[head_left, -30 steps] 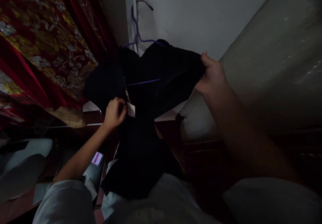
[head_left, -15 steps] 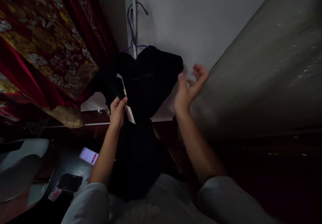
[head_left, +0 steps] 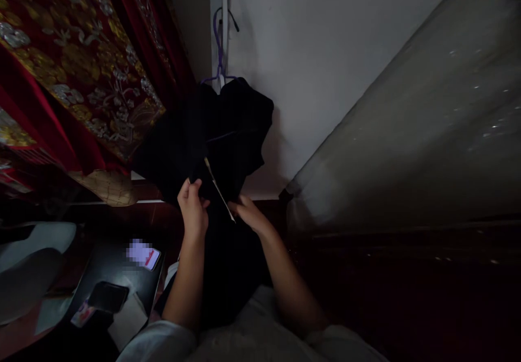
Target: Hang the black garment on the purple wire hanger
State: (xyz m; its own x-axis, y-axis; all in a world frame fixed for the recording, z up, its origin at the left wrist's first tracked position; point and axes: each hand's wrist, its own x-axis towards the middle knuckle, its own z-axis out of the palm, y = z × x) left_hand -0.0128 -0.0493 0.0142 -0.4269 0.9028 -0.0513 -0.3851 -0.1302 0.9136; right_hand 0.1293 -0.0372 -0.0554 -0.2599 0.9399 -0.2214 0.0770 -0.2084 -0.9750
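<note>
A black garment (head_left: 228, 156) hangs in front of me on a purple hanger (head_left: 220, 52). My left hand (head_left: 193, 207) is closed, its thumb and fingers pinching the front of the dark cloth. Lower on the right, my right hand (head_left: 250, 214) is closed on the same garment, its fingertips partly lost against the black cloth. Between both hands dangles a pale tag (head_left: 223, 199) on a string, turned nearly edge-on, close to the right fingers.
Red cloth with gold and silver embroidery (head_left: 81, 52) hangs at the left. Below it, a dark table (head_left: 118, 259) bears a lit phone (head_left: 144, 254) and a black flat object (head_left: 109, 297). A white wall (head_left: 325, 52) stands behind; a greyish sparkling covering (head_left: 407, 134) slopes at the right.
My right hand has come down and left from beside the garment's shoulder onto the cloth. My left hand has let go of the tag's string and now pinches the garment slightly lower.
</note>
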